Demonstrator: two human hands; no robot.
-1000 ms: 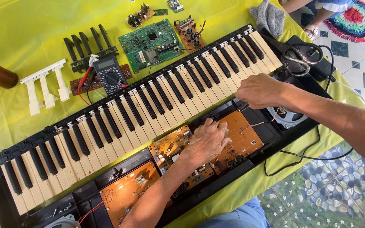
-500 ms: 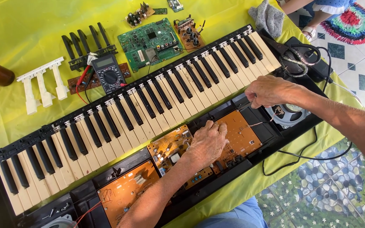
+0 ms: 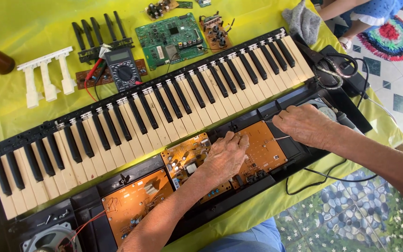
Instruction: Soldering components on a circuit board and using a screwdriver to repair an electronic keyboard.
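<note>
Both forearms bare, reaching in from the near edge. Left hand (image 3: 225, 156) lies palm down, back up, wrist straight, fingers (image 3: 239, 139) curled and bunched w/ tips pressed downward. Right hand (image 3: 304, 126) comes in from the right, palm down too, knuckles raised, fingers drawn together toward the left; forearm runs off lower right corner. Hands near, not touching.

Multimeter (image 3: 123, 70) behind keyboard (image 3: 155, 109)
</note>
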